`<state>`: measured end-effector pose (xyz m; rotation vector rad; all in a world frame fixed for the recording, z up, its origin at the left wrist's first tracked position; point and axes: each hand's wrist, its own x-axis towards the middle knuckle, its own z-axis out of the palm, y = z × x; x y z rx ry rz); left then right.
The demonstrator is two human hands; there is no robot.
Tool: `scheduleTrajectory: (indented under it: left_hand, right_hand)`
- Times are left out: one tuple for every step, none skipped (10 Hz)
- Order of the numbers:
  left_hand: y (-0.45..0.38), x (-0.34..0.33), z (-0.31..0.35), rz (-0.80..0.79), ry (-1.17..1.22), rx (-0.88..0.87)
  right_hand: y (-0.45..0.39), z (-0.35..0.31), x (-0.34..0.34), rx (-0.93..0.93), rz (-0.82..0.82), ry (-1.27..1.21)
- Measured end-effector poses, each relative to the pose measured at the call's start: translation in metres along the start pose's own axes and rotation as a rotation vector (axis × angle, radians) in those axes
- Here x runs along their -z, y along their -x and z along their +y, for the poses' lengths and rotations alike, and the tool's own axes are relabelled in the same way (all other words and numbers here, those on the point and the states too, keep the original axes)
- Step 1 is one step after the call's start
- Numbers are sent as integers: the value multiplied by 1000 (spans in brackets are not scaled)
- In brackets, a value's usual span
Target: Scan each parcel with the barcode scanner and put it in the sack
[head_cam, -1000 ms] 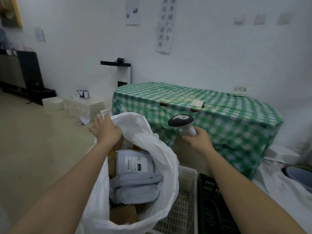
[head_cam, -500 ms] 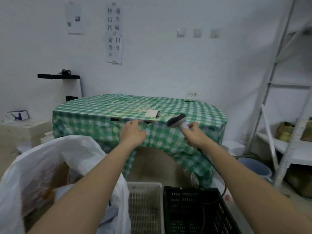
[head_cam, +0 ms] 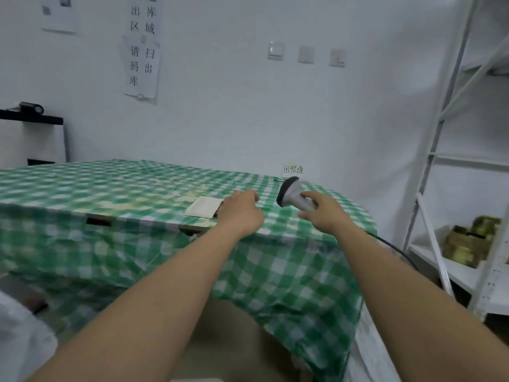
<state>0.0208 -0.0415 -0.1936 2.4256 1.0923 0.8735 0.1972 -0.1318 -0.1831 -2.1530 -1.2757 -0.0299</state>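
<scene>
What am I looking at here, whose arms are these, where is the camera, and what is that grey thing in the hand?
There is no machine here. The picture comes from a wide-angle camera worn on a person's head, looking forward and down, so the two bare arms reaching out from the bottom edge are that person's own.

The right hand grips a grey barcode scanner by its handle, its dark head pointing left. A black cable trails from under that arm.

The left hand holds nothing. It reaches over the table with the green checked cloth, right beside a small flat pale parcel lying near the front edge. I cannot tell whether it touches it yet.

A bit of the white sack shows at the bottom left, and a white shelf rack stands on the right.
</scene>
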Motion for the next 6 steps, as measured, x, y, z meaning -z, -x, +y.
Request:
scheduleTrajectory:
  left_hand:
    - [-19, -21, -14, 9, -28, -30]
    - [-30, -34, -27, 17, -12, -45]
    - [-38, -37, -38, 33, -28, -68]
    - [-42, -32, -45, 42, -34, -59]
    - [-42, -27, -45, 43, -49, -44]
    - [-33, -12, -34, 58, -35, -27]
  right_hand:
    - [-23, 6, -36, -83, 52, 63]
    - [-40, 8, -66, -105, 131, 162]
    - [-58, 9, -74, -119, 76, 305]
    - [-65, 3, -68, -149, -125, 317]
    - [-58, 2, -63, -141, -177, 319]
    - [-46, -10, -54, -113, -70, 289]
